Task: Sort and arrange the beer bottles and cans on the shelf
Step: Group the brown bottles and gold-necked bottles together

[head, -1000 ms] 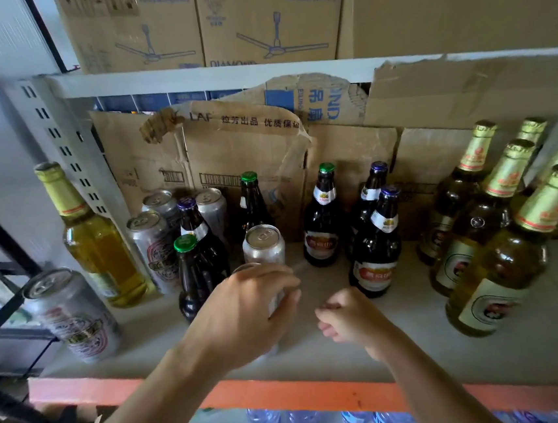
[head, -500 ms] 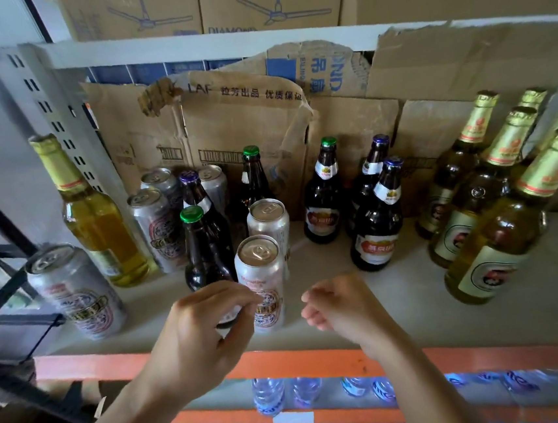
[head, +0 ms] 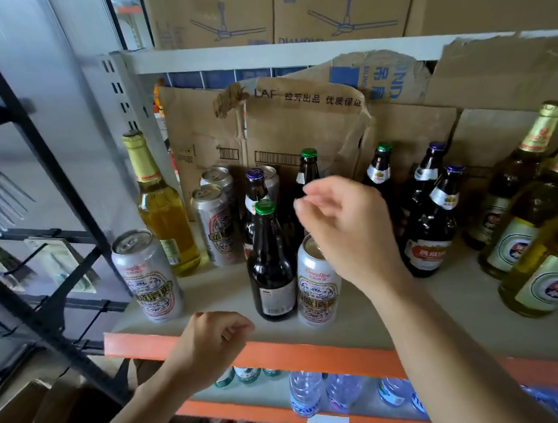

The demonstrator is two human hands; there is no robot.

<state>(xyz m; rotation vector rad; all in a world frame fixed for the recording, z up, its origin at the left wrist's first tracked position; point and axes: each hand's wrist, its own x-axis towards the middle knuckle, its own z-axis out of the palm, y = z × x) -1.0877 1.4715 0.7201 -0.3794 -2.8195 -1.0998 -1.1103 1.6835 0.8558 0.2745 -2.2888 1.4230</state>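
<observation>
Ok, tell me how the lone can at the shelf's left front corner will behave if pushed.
The can looks sealed, tab flat, so probably heavy for its size. Its smooth metal may slip. It stands near the shelf edge, so a shove could tip it off.

Cardboard, water and a black rack.
Brown boxes printed with ceiling fans stood side by side along the top. Torn cardboard sheets leaned upright at the back, with blue packaging showing just behind them. Clear plastic water bottles sat in a row on the level below. A black metal rack stood at the left, its hanging goods blurred.
</observation>
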